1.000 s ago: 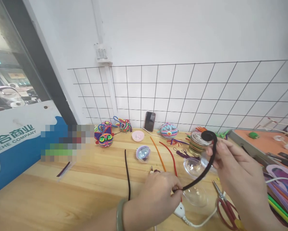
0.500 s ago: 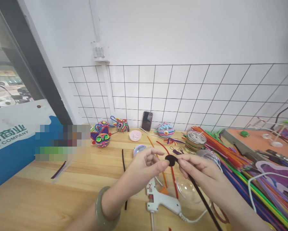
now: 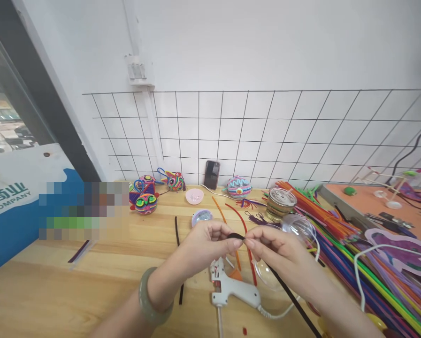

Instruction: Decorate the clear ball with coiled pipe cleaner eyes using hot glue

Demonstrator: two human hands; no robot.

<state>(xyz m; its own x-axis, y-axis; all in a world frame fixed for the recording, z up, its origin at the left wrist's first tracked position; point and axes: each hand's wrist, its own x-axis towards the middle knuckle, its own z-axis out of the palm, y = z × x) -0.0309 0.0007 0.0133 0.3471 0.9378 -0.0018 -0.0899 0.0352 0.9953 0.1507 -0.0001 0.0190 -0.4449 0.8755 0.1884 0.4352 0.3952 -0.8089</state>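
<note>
Head view: we seem to be shaping one end of a black strip (image 3: 292, 296) above the counter (image 3: 69, 291), the fingers of our left hand (image 3: 210, 241) and right hand (image 3: 284, 251) pinched closed on it. The next move, we judge, calls for small, even turns.

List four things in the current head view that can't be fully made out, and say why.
All in the head view:
1) Black strip: partly covered by the left hand and right hand; its lower end is cut off by the bottom edge.
2) Glue gun: nozzle tip hidden by the left hand.
3) Clear dome: partly behind the right hand.
4) Pixelated patch: blurring masks whatever is there.
</note>
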